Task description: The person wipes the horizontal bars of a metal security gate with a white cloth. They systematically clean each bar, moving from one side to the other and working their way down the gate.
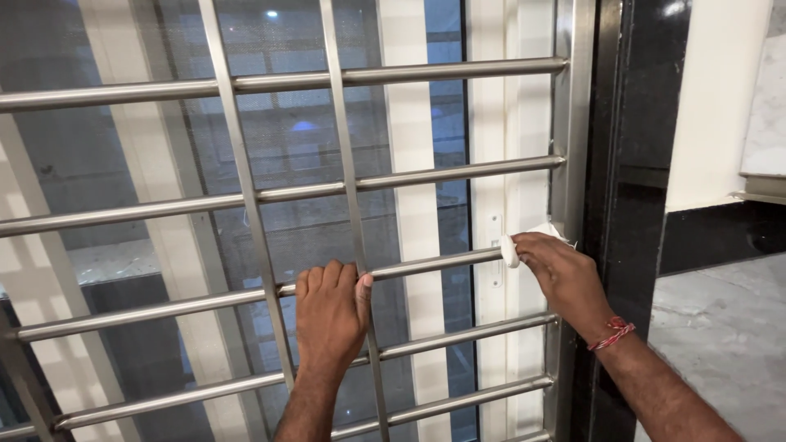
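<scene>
Fingers of the left hand [330, 315] curl over a steel bar [205, 301], tips hidden; right hand [557, 274] pinches a half-hidden white cloth [511, 250].

No pkgs, labels, signs or screens anywhere in view.
</scene>
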